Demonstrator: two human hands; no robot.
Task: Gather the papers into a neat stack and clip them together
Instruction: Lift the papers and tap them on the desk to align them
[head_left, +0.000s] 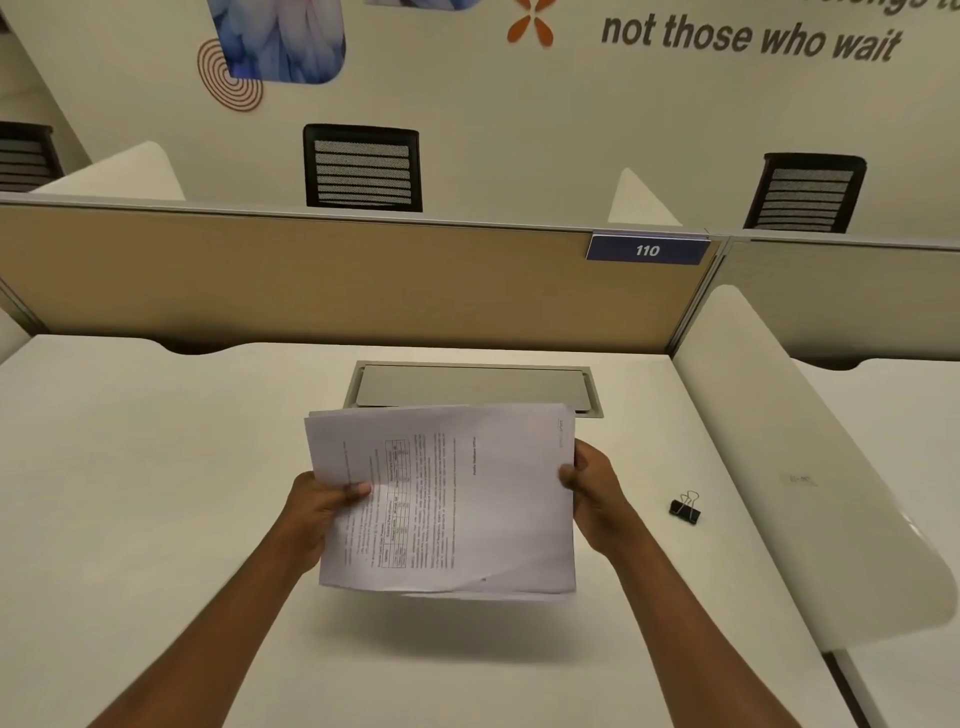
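Papers lifted off surface, left hand and right hand gripping opposite short edges; clip lying right, nearer right hand.

Fingers of left hand and right hand mostly hidden behind papers; only thumbs showing on the printed face. Print on the papers too small to read. Near edge of cable hatch covered by the papers' top edge. Wall lettering above the papers cut off at the top edge. Binder clip right of the papers, small, jaw detail unclear.
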